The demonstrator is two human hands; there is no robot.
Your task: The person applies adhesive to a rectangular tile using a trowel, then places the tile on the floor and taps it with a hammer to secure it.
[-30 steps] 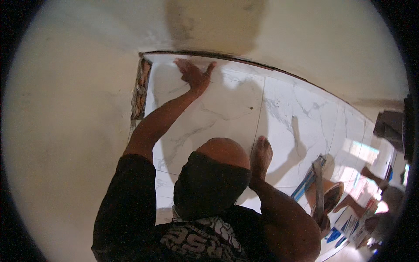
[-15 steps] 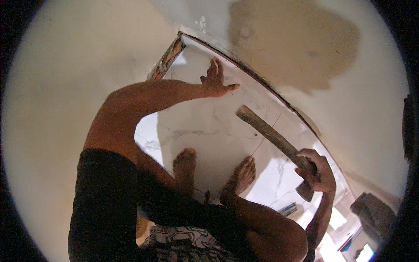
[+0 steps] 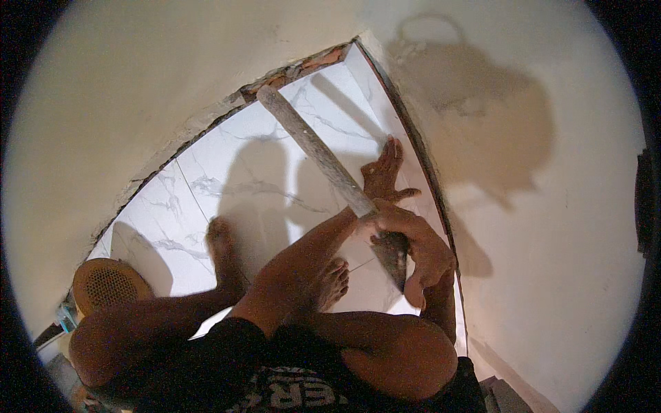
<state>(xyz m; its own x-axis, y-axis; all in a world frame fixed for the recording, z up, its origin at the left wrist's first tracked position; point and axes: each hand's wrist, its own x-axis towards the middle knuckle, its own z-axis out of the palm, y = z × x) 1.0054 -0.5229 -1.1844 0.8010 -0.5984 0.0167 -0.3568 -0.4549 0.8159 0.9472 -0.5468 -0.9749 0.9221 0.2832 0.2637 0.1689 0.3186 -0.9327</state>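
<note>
My right hand (image 3: 425, 251) is closed around the head end of a hatchet (image 3: 313, 151). Its long, worn wooden handle points up and left toward the far corner. The dark wedge-shaped metal head sticks out below my fingers. Just beyond, my left hand (image 3: 384, 172) lies with fingers spread against the white marbled tile strip (image 3: 375, 103) at the foot of the right wall. My right wrist and the tool pass close over my left wrist and partly cover it.
White marbled floor tiles (image 3: 165, 213) lie under my bare feet (image 3: 219, 241). Broken brick and plaster (image 3: 310, 67) show along the far-left wall edge, and a dark gap (image 3: 420, 148) runs above the right tile strip. A round tan object with a perforated middle (image 3: 110, 292) stands at left.
My view has turned, bringing the left wall edge and the round tan object into sight. The hatchet and my right hand have come over beside my left hand, which still rests on the tile.
</note>
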